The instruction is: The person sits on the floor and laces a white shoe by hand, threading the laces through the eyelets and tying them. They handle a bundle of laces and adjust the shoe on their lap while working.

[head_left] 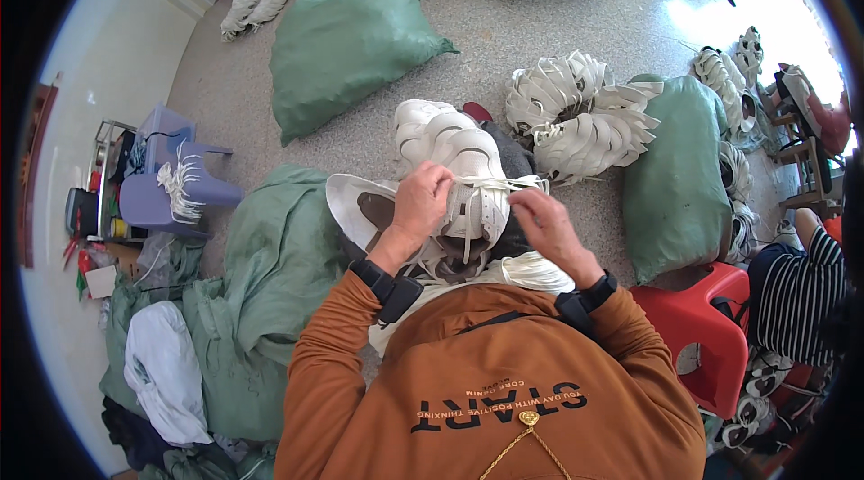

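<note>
On my lap lies a white shoe upper (468, 215), with its lace holes facing up. A white shoelace (486, 181) runs across it between my two hands. My left hand (420, 208) pinches the lace at the left side of the upper. On the other side, my right hand (546, 226) has its fingertips closed on the lace, with a loop standing up beside them. A row of nested white uppers (441, 134) extends away from me past this one. Close to my body is a bundle of white laces (535, 271).
Stuffed green sacks (346, 53) stand ahead and to the right. More nested uppers (585, 116) lie on the floor ahead. A purple stool (166, 197) holding laces is at left, above crumpled green sacking (270, 255). At right are a red stool (697, 327) and a person in stripes (796, 300).
</note>
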Tool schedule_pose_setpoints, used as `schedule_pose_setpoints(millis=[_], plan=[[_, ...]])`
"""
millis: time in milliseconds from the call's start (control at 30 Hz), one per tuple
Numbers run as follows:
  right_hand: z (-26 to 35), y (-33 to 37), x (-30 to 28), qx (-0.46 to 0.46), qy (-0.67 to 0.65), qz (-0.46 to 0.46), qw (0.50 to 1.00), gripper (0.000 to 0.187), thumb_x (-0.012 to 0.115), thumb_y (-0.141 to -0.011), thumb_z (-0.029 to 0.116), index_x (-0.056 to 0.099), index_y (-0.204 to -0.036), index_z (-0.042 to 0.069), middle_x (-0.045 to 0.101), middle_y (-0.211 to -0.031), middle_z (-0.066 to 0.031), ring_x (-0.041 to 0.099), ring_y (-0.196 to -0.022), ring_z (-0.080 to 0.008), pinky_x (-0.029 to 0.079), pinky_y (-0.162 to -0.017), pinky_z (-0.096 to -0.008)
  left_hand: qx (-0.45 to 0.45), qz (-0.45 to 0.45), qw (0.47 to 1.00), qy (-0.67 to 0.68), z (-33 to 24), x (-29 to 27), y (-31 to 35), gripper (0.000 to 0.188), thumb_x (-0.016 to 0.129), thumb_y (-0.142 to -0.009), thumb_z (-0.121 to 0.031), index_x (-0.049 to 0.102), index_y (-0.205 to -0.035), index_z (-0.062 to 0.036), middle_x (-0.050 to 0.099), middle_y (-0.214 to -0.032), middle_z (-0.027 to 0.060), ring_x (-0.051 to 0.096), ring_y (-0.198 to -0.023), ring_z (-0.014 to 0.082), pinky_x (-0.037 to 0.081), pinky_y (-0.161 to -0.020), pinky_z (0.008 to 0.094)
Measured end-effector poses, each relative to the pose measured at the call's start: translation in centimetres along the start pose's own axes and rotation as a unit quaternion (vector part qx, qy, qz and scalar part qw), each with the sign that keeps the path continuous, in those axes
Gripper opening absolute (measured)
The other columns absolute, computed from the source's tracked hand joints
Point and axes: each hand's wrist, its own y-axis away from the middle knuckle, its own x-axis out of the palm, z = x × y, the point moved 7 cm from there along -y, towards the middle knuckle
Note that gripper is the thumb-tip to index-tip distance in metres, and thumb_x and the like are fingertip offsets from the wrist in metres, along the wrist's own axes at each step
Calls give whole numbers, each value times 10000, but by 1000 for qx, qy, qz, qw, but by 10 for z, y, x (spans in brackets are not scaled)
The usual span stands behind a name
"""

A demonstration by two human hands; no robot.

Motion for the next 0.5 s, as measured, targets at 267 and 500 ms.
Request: schedule_pose_setpoints(millis=[267,500], plan=[[25,-18,66,-57,119,145,981,270,595,-873,5,595,-1143,1,580,-1099,-182,631,-897,-400,523,-744,-455,53,-23,993,-101,-26,2,28,444,673,-866,-84,551,-1279,24,610,-1113,190,596,-1014,377,506,-873,429],[34,-20,63,-102,141,104,979,188,595,-835,20,545,-1017,17,535,-983,-177,619,-831,-395,515,-704,-472,76,18,975,-206,-32,18,37,642,637,-818,-50,420,-1406,85,581,-1162,209,577,-1053,365,521,-881,417]])
